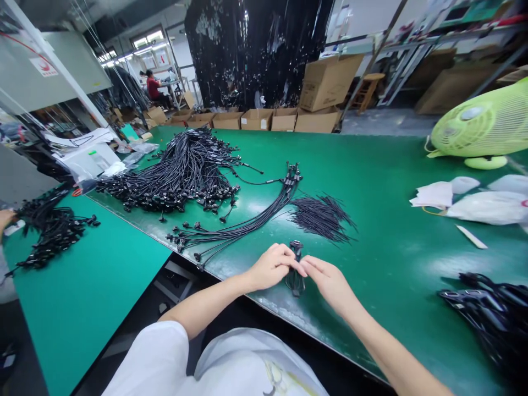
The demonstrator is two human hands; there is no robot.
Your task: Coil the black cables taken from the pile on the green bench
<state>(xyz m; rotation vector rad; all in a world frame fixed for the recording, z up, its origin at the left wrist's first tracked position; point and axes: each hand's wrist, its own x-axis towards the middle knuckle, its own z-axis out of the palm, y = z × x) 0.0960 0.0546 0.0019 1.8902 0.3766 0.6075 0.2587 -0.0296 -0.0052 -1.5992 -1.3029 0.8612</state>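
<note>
Head view: folded black cable bundle (296,285) at near edge of green table (388,231). Left hand (273,268) closed on it; right hand (330,279) fingertips narrowed beside, grip unclear. Thin black strips (322,217) lie just beyond.

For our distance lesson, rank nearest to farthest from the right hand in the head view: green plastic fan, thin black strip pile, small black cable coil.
1. Small black cable coil, just left.
2. Thin black strip pile, straight beyond.
3. Green plastic fan, far right.

Left grip (270,268) close beside right grip (331,281)
</note>
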